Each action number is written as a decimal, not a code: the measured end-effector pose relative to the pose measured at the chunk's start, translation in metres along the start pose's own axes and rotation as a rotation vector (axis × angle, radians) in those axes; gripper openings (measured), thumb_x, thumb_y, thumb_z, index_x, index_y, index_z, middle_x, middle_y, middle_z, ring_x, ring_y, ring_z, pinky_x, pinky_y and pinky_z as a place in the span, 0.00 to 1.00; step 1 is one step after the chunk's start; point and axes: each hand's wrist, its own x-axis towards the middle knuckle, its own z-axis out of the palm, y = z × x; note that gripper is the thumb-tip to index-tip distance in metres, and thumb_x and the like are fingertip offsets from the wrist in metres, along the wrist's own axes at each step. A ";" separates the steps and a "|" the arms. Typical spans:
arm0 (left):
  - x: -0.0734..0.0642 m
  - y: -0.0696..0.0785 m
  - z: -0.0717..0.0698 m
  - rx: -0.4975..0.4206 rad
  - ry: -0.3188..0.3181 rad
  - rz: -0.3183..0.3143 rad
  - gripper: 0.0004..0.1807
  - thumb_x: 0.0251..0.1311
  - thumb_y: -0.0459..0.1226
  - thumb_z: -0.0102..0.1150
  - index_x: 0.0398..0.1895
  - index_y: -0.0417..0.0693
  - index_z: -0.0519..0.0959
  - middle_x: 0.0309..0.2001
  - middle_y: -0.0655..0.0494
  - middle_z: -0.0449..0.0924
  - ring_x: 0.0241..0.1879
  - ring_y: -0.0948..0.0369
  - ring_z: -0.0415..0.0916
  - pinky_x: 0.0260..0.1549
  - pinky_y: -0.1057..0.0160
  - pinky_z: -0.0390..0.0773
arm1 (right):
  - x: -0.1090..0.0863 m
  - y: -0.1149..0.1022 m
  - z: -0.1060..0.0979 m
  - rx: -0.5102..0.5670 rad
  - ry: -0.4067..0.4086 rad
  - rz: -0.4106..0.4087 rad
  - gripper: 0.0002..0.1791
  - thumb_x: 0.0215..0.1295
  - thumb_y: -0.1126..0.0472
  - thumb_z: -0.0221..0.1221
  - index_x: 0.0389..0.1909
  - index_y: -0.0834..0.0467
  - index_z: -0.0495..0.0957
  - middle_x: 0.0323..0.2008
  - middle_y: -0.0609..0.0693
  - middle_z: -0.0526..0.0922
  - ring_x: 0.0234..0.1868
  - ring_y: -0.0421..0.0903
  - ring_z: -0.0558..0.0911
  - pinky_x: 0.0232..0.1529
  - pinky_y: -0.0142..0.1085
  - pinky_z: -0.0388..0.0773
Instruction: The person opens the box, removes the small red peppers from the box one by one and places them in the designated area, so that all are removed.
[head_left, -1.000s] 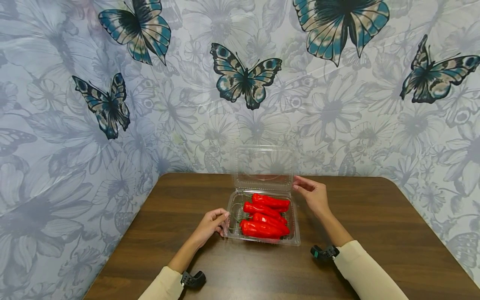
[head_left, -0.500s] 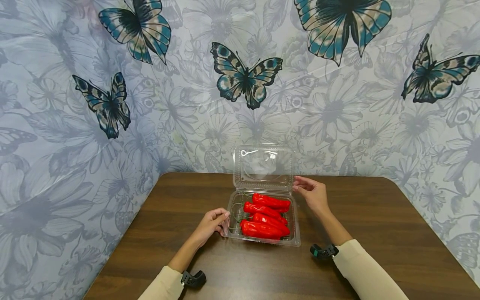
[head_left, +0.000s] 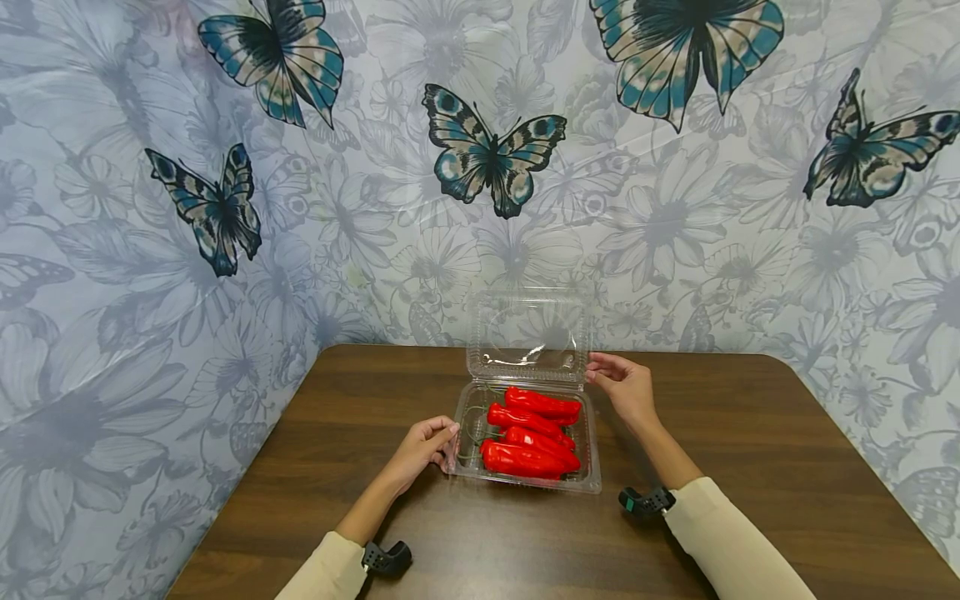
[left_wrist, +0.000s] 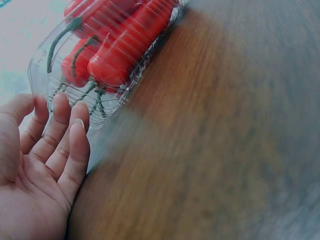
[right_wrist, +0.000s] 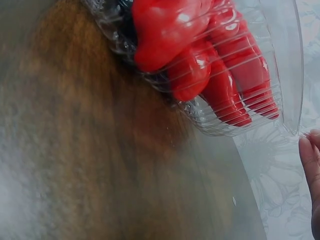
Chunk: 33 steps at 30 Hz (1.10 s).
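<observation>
A clear plastic clamshell container (head_left: 595, 471) sits on the table with its lid (head_left: 528, 325) raised at the back. Several red peppers (head_left: 528, 459) with green stems lie side by side in the base. At the container's left side, my left hand (head_left: 417, 450) pinches the rim between thumb and index finger; in the left wrist view its other fingers (left_wrist: 77, 155) curl up beside the ribbed wall. My right hand (head_left: 627, 387) pinches the lid's right edge low down, near the hinge. Only its fingertips and part of the hand show in the right wrist view.
The brown wooden table (head_left: 750, 433) reaches back to a wall covering (head_left: 360, 192) with butterflies and flowers. The raised lid stands close to that wall. Dark wrist devices (head_left: 387, 559) are strapped over both cream sleeves.
The lid has tipped slightly, with its glare shifting across the plastic. Both hands keep their holds almost unmoved, and the peppers stay in place.
</observation>
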 end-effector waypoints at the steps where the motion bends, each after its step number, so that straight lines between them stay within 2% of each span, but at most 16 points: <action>1: 0.000 0.000 0.000 0.001 -0.001 0.001 0.21 0.77 0.40 0.51 0.44 0.24 0.72 0.28 0.55 0.78 0.22 0.63 0.78 0.20 0.67 0.79 | 0.000 0.001 0.000 0.000 0.006 0.003 0.17 0.63 0.79 0.63 0.53 0.78 0.78 0.43 0.79 0.80 0.33 0.38 0.87 0.39 0.30 0.84; 7: 0.000 0.000 -0.001 0.004 -0.011 0.019 0.20 0.77 0.39 0.51 0.43 0.24 0.71 0.28 0.55 0.78 0.22 0.63 0.78 0.20 0.67 0.79 | 0.001 0.004 0.001 0.028 0.022 0.021 0.18 0.62 0.79 0.63 0.54 0.78 0.78 0.40 0.76 0.82 0.31 0.39 0.87 0.37 0.33 0.85; 17: 0.000 -0.001 -0.001 -0.008 -0.005 0.009 0.21 0.77 0.40 0.52 0.44 0.23 0.72 0.28 0.55 0.78 0.21 0.63 0.78 0.20 0.67 0.79 | 0.002 0.003 -0.002 0.021 -0.005 0.066 0.19 0.64 0.78 0.62 0.56 0.78 0.76 0.43 0.77 0.82 0.32 0.37 0.87 0.40 0.31 0.84; 24: -0.001 0.000 -0.001 -0.011 -0.009 0.012 0.21 0.77 0.40 0.51 0.44 0.23 0.71 0.28 0.54 0.78 0.21 0.63 0.78 0.20 0.68 0.79 | -0.003 -0.020 0.001 0.001 -0.032 0.151 0.20 0.65 0.79 0.61 0.57 0.81 0.73 0.42 0.76 0.83 0.33 0.44 0.89 0.42 0.37 0.85; 30: 0.000 -0.003 -0.002 -0.015 -0.007 0.006 0.21 0.77 0.39 0.51 0.44 0.22 0.71 0.28 0.54 0.78 0.22 0.63 0.78 0.21 0.68 0.79 | 0.002 0.004 -0.003 -0.001 -0.022 0.156 0.21 0.65 0.76 0.63 0.58 0.78 0.75 0.40 0.69 0.86 0.31 0.41 0.88 0.41 0.40 0.85; 33: 0.000 -0.003 -0.002 -0.014 -0.003 0.007 0.21 0.77 0.40 0.51 0.45 0.22 0.71 0.28 0.54 0.78 0.22 0.63 0.78 0.21 0.68 0.80 | 0.003 0.007 -0.003 -0.021 -0.021 0.146 0.21 0.65 0.75 0.63 0.57 0.78 0.75 0.39 0.67 0.86 0.31 0.40 0.88 0.42 0.41 0.85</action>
